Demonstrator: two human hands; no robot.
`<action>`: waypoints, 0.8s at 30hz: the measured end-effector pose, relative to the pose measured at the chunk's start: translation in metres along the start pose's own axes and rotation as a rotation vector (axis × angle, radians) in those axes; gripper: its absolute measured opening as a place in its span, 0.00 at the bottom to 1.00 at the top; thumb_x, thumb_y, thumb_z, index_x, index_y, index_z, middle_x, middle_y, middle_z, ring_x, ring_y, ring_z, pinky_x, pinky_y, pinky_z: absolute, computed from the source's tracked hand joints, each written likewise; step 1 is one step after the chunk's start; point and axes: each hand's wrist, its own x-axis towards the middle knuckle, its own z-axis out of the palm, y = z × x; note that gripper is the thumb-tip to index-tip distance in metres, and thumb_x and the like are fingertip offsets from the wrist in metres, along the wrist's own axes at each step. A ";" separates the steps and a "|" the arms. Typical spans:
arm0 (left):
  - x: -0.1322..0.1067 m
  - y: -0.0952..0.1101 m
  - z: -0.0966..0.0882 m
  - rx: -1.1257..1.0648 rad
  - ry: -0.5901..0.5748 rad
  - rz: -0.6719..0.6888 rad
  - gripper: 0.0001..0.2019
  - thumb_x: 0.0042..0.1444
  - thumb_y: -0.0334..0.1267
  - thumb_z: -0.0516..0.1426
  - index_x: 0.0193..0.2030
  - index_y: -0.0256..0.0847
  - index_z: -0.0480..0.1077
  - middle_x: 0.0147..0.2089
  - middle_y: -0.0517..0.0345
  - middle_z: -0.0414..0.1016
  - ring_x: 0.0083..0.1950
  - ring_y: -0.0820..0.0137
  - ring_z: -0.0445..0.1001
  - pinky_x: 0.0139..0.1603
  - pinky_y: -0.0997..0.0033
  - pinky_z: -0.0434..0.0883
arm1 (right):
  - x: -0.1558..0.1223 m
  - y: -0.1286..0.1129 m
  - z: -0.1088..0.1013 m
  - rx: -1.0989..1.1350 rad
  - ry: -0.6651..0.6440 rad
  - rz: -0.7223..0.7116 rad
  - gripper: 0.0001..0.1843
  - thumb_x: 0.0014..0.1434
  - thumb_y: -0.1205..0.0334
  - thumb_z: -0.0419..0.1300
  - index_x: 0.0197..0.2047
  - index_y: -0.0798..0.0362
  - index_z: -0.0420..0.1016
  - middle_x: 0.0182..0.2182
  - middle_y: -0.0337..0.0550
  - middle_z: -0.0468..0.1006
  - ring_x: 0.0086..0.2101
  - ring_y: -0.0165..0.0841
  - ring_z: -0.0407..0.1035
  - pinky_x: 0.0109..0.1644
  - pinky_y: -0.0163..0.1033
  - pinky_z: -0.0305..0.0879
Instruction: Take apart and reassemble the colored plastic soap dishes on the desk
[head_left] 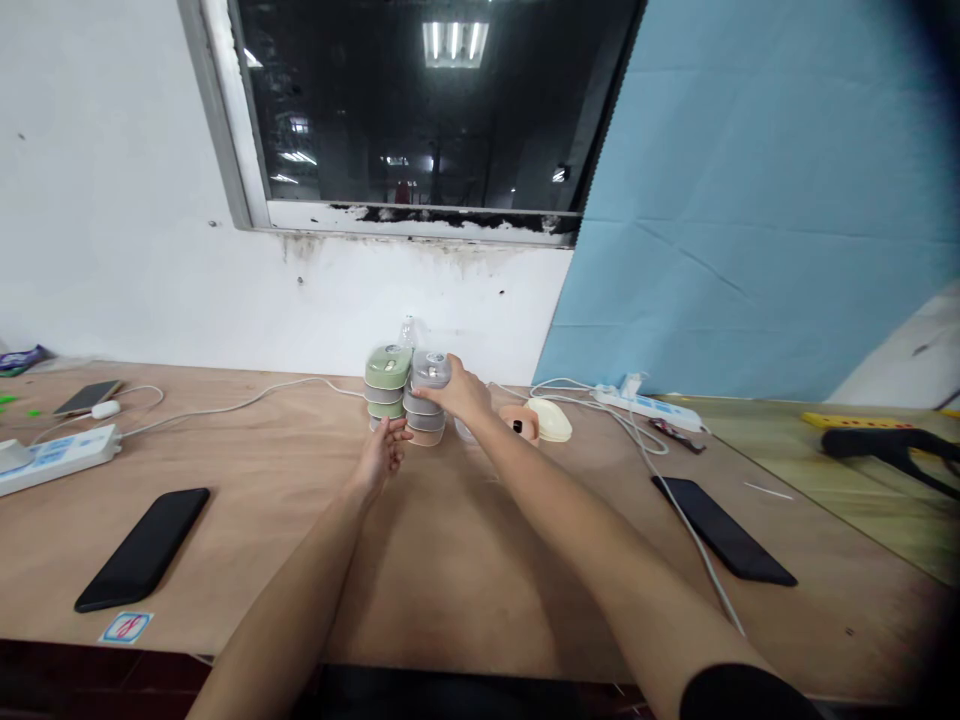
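Two stacks of small rounded containers stand side by side near the wall: a green-topped stack on the left and a grey-topped stack on the right. My right hand reaches in from the right and its fingers close on the top grey container. My left hand is low in front of the stacks, fingers loosely apart, its fingertips near or touching the bottom of the green-topped stack. A clear bottle shows behind the stacks.
A pink container and a cream lid lie right of the stacks. Black phones lie at front left and right. Power strips sit at left and back right, with white cables. The wooden table meets a green surface.
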 end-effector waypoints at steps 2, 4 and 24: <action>0.000 -0.001 -0.001 0.023 -0.016 -0.004 0.30 0.55 0.63 0.48 0.50 0.39 0.66 0.41 0.53 0.71 0.21 0.79 0.58 0.19 0.78 0.48 | 0.001 0.003 0.005 0.030 0.041 -0.013 0.57 0.39 0.30 0.64 0.65 0.49 0.51 0.49 0.55 0.76 0.47 0.47 0.71 0.46 0.45 0.64; 0.001 -0.003 -0.002 0.050 -0.020 -0.013 0.30 0.55 0.64 0.48 0.51 0.40 0.66 0.41 0.53 0.71 0.21 0.79 0.58 0.19 0.77 0.49 | 0.000 0.005 0.009 0.050 0.068 -0.020 0.60 0.38 0.30 0.64 0.66 0.52 0.49 0.48 0.56 0.76 0.46 0.47 0.72 0.45 0.45 0.65; -0.011 -0.017 0.005 0.572 -0.095 0.068 0.23 0.50 0.55 0.59 0.43 0.36 0.72 0.31 0.58 0.71 0.25 0.76 0.62 0.26 0.75 0.58 | -0.073 0.178 -0.016 0.092 0.450 -0.169 0.15 0.61 0.54 0.53 0.44 0.52 0.74 0.43 0.49 0.75 0.48 0.42 0.65 0.55 0.48 0.59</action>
